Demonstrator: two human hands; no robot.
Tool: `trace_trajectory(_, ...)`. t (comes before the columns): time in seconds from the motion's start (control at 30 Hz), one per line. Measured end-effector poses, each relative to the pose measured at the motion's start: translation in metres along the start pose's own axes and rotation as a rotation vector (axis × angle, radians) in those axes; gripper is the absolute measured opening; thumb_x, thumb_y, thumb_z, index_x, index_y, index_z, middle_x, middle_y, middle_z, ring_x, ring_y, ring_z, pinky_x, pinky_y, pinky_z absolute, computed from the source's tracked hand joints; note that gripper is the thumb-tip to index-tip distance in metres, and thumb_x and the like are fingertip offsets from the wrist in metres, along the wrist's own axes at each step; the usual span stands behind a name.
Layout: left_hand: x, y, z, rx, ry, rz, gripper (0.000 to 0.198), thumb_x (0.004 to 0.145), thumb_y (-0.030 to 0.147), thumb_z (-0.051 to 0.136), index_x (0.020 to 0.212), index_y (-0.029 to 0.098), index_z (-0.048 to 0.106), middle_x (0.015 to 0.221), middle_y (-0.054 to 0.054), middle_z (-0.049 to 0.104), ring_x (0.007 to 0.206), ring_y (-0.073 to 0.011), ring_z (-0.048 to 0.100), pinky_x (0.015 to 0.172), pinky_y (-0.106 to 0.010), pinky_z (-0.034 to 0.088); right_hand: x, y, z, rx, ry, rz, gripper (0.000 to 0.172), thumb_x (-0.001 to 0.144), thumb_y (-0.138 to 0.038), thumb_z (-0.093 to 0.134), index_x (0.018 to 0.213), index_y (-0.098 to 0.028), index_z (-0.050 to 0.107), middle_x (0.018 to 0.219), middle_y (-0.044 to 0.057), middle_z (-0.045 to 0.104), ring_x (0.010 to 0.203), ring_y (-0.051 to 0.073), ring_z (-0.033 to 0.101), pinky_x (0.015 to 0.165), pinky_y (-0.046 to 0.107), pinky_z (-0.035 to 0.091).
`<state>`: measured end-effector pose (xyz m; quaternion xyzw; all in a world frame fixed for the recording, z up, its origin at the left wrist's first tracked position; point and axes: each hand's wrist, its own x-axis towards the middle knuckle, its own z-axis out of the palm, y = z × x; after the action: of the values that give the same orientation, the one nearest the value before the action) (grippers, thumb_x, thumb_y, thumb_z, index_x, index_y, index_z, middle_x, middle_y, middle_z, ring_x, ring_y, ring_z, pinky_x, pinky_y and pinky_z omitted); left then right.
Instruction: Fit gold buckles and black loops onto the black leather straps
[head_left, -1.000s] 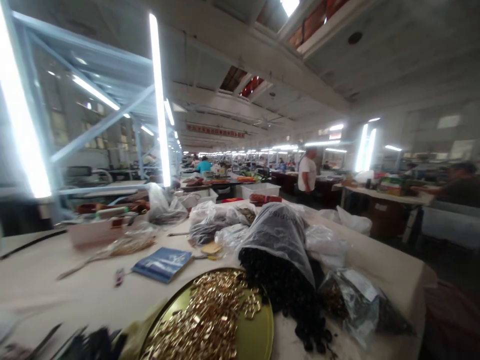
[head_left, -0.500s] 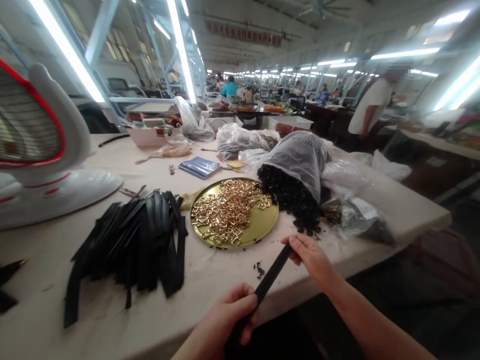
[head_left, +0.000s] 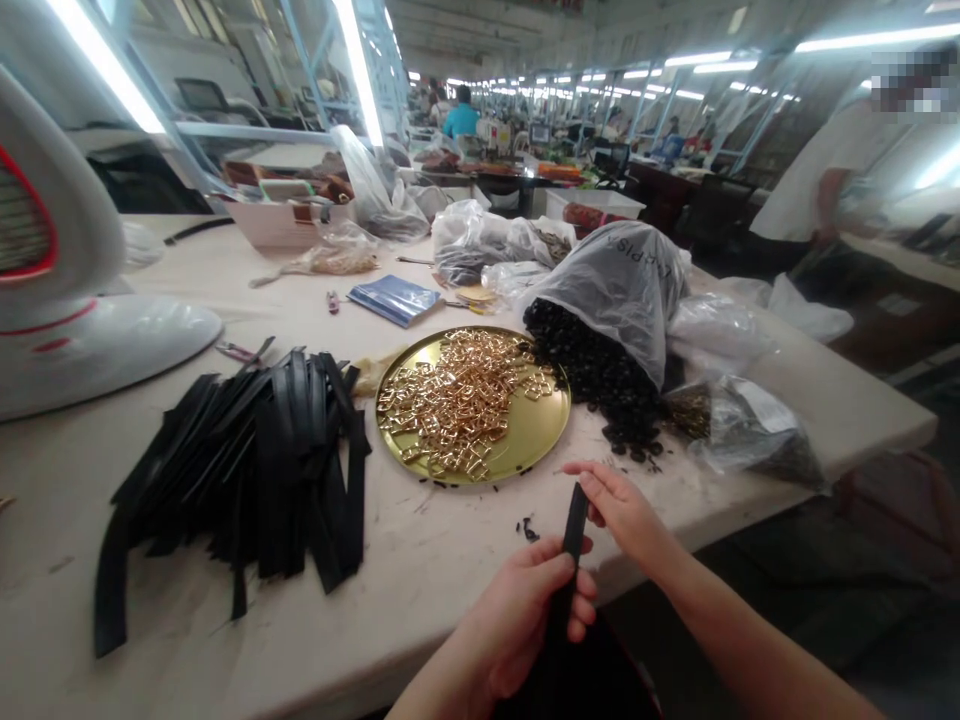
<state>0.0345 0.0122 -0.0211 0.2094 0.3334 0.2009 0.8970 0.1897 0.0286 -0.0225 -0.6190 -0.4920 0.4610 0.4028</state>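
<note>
A black strap (head_left: 576, 520) is between my hands at the table's front edge, its upper end pointing away from me. My left hand (head_left: 544, 600) is closed round its middle, thumb on top. At the tip, my right hand (head_left: 619, 505) pinches the strap between thumb and fingers. Just beyond lies a round gold tray (head_left: 536, 425) heaped with gold metal buckles (head_left: 465, 400). Left of it spreads a pile of similar black straps (head_left: 277, 450). The strap's lower end is lost against dark clothing.
Small black pieces (head_left: 592, 370) spill from a translucent bag (head_left: 622, 280) right of the tray. A white fan (head_left: 112, 330) stands at the left. A blue packet (head_left: 394, 300) lies behind the tray. A person in white (head_left: 817, 180) is at the right.
My left hand has slid up and right along the strap, closer to my right hand. The strap now stands steeper. The camera view has tilted down slightly.
</note>
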Motion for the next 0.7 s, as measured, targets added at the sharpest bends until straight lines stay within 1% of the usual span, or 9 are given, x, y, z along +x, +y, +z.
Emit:
trace_trajectory(0.23, 0.017, 0.0, -0.007, -0.175, 0.008, -0.063, 0.029, 0.079, 0.019, 0.05, 0.106, 0.012, 0.051, 0.067, -0.001, 0.056, 0.049, -0.0075, 0.051, 0.044, -0.017, 0.04, 0.02, 0.009, 0.0, -0.003, -0.011, 0.031, 0.037, 0.083, -0.045, 0.041, 0.104, -0.018, 0.056, 0.054, -0.005, 0.039, 0.048, 0.009, 0.039, 0.043, 0.02, 0.031)
trace_trajectory(0.33, 0.025, 0.001, -0.005, -0.245, 0.018, -0.08, 0.028, 0.08, 0.02, 0.048, 0.107, 0.012, 0.051, 0.065, -0.001, 0.055, 0.05, -0.008, 0.052, 0.046, -0.019, 0.043, 0.027, 0.012, 0.001, -0.015, -0.01, 0.036, 0.035, 0.084, -0.043, 0.041, 0.104, -0.019, 0.057, 0.054, -0.005, 0.039, 0.048, 0.009, 0.039, 0.043, 0.019, 0.03)
trace_trajectory(0.4, 0.03, 0.003, -0.002, -0.284, 0.028, -0.098, 0.028, 0.081, 0.023, 0.048, 0.106, 0.011, 0.052, 0.066, -0.001, 0.056, 0.053, -0.0089, 0.053, 0.049, -0.02, 0.045, 0.032, 0.014, 0.0, -0.026, -0.024, 0.043, 0.034, 0.084, -0.042, 0.041, 0.105, -0.02, 0.057, 0.056, -0.005, 0.04, 0.049, 0.009, 0.04, 0.044, 0.019, 0.031)
trace_trajectory(0.47, 0.035, 0.004, 0.001, -0.309, 0.044, -0.108, 0.029, 0.081, 0.028, 0.049, 0.104, 0.01, 0.053, 0.068, -0.002, 0.056, 0.055, -0.0095, 0.054, 0.051, -0.021, 0.047, 0.037, 0.016, -0.006, -0.069, -0.044, 0.033, 0.035, 0.085, -0.041, 0.039, 0.107, -0.02, 0.055, 0.057, -0.005, 0.043, 0.051, 0.01, 0.042, 0.045, 0.02, 0.033)
trace_trajectory(0.5, 0.037, 0.005, 0.002, -0.313, 0.053, -0.108, 0.03, 0.081, 0.029, 0.049, 0.104, 0.01, 0.053, 0.068, -0.002, 0.056, 0.055, -0.0095, 0.055, 0.051, -0.021, 0.047, 0.041, 0.016, -0.011, -0.119, -0.033, 0.01, 0.035, 0.086, -0.041, 0.038, 0.108, -0.02, 0.055, 0.057, -0.004, 0.045, 0.051, 0.011, 0.044, 0.047, 0.021, 0.035)
trace_trajectory(0.53, 0.039, 0.006, 0.003, -0.309, 0.063, -0.105, 0.03, 0.081, 0.029, 0.05, 0.104, 0.01, 0.053, 0.068, -0.002, 0.056, 0.054, -0.0093, 0.054, 0.05, -0.021, 0.046, 0.044, 0.016, -0.019, -0.194, 0.006, -0.029, 0.035, 0.086, -0.04, 0.037, 0.108, -0.02, 0.055, 0.059, -0.003, 0.047, 0.054, 0.012, 0.046, 0.05, 0.023, 0.038)
trace_trajectory(0.6, 0.041, 0.008, 0.002, -0.281, 0.098, -0.087, 0.03, 0.08, 0.026, 0.05, 0.104, 0.01, 0.052, 0.068, -0.002, 0.055, 0.053, -0.0083, 0.053, 0.048, -0.019, 0.045, 0.052, 0.016, -0.039, -0.402, 0.145, -0.136, 0.031, 0.087, -0.036, 0.037, 0.104, -0.019, 0.056, 0.067, 0.0, 0.054, 0.064, 0.015, 0.052, 0.061, 0.026, 0.041)
trace_trajectory(0.67, 0.042, 0.009, -0.001, -0.229, 0.152, -0.056, 0.028, 0.08, 0.023, 0.048, 0.104, 0.009, 0.05, 0.067, -0.001, 0.055, 0.049, -0.0066, 0.05, 0.043, -0.017, 0.04, 0.058, 0.016, -0.059, -0.629, 0.286, -0.225, 0.026, 0.086, -0.032, 0.04, 0.097, -0.018, 0.059, 0.082, 0.004, 0.059, 0.077, 0.018, 0.054, 0.071, 0.029, 0.041)
trace_trajectory(0.7, 0.042, 0.009, -0.003, -0.199, 0.176, -0.03, 0.027, 0.081, 0.021, 0.046, 0.105, 0.01, 0.05, 0.066, -0.001, 0.054, 0.046, -0.0054, 0.048, 0.04, -0.016, 0.037, 0.06, 0.015, -0.068, -0.736, 0.317, -0.247, 0.024, 0.085, -0.03, 0.041, 0.094, -0.018, 0.059, 0.087, 0.005, 0.059, 0.08, 0.019, 0.055, 0.073, 0.029, 0.04)
